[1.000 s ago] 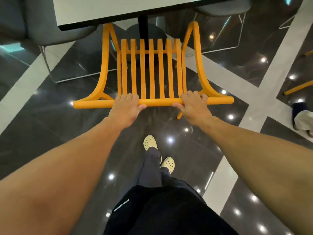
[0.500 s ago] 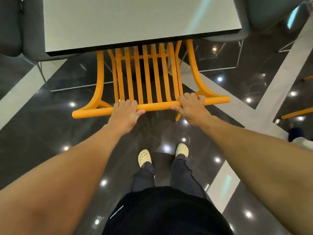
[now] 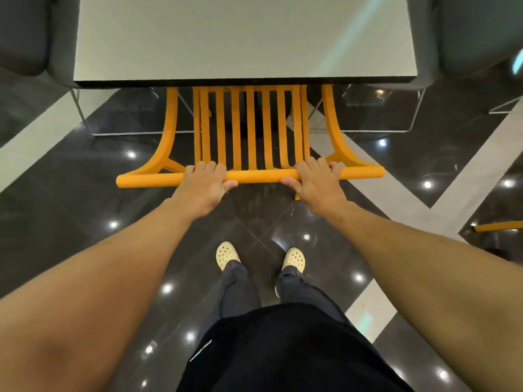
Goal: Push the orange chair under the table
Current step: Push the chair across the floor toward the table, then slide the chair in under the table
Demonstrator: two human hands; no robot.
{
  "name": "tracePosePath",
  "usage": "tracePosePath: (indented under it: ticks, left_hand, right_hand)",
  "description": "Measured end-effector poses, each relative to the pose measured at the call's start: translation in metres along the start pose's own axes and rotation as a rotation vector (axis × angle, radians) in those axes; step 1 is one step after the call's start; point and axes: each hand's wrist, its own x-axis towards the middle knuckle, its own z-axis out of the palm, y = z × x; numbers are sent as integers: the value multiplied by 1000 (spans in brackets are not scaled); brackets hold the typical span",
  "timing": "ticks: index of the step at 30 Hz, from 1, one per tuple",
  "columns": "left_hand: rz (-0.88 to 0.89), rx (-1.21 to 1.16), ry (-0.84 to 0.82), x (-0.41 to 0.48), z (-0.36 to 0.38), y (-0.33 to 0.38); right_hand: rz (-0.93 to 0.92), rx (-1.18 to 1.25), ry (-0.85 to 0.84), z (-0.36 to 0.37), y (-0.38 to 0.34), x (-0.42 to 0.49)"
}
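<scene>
The orange chair (image 3: pixel 252 128) has a slatted back and a round top rail that runs across the middle of the view. My left hand (image 3: pixel 202 186) grips the rail left of centre, and my right hand (image 3: pixel 315 182) grips it right of centre. The white table (image 3: pixel 240 38) with a dark edge fills the top of the view. The chair's seat and the front part of its slats are hidden beneath the tabletop. Only the backrest and the two curved side arms show in front of the table edge.
Grey upholstered chairs stand at the table's left (image 3: pixel 31 38) and right (image 3: pixel 467 38) on thin metal frames. The floor is glossy dark tile with white bands (image 3: pixel 478 171). Another orange bar (image 3: pixel 498 226) shows at the right edge. My feet in pale clogs (image 3: pixel 227 254) stand behind the chair.
The chair has slid forward, farther under the tabletop, with both hands still on the top rail. I have stepped closer and my feet now stand side by side.
</scene>
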Motion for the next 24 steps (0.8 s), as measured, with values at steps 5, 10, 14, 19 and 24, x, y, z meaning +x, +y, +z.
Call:
tracePosePath:
  ticks: [5, 10, 14, 19, 24]
  left_hand:
    - [23, 39, 59, -10, -2, -13]
    - [29, 102, 154, -21, 4, -24]
    - [24, 78, 181, -25, 7, -37]
    - [-55, 35, 158, -13, 13, -13]
    - [-76, -9, 89, -6, 16, 0]
  right_hand:
    - [9, 4, -3, 0, -3, -1]
    - [21, -82, -29, 0, -15, -3]
    - [19, -41, -54, 2, -28, -2]
    - [5, 37, -29, -7, 0, -1]
    - [13, -66, -31, -10, 15, 0]
